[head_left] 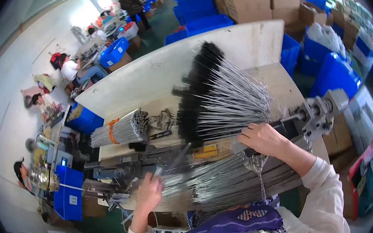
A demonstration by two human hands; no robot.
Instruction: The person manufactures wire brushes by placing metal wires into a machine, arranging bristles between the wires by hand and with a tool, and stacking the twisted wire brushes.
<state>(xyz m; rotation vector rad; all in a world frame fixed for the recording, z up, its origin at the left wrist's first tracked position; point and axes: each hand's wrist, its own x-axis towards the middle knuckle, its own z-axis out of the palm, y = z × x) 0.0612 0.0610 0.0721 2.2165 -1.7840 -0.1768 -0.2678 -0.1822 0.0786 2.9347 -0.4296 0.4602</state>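
My left hand [149, 192] is closed at the left end of a spread of long thin metal wires [234, 180]. From its fingertips rises a blurred, thin grey length that looks like a wire. My right hand [260, 138] is curled at the near edge of a fanned pile of black-bristled brushes [200, 95] with twisted wire stems. What its fingers hold, if anything, is hidden. Just below that hand hangs a patterned cloth [255, 162]. Between the hands, a yellow box-like piece [205, 151] sits beside the bristles.
A metal machine head [321, 112] stands at the right of the bench, with a clamp-like mechanism [117, 195] at the left. An orange-banded wire bundle [121, 130] lies near a pale upright board [155, 67]. Blue bins [69, 193], cartons [246, 4] and seated people surround the bench.
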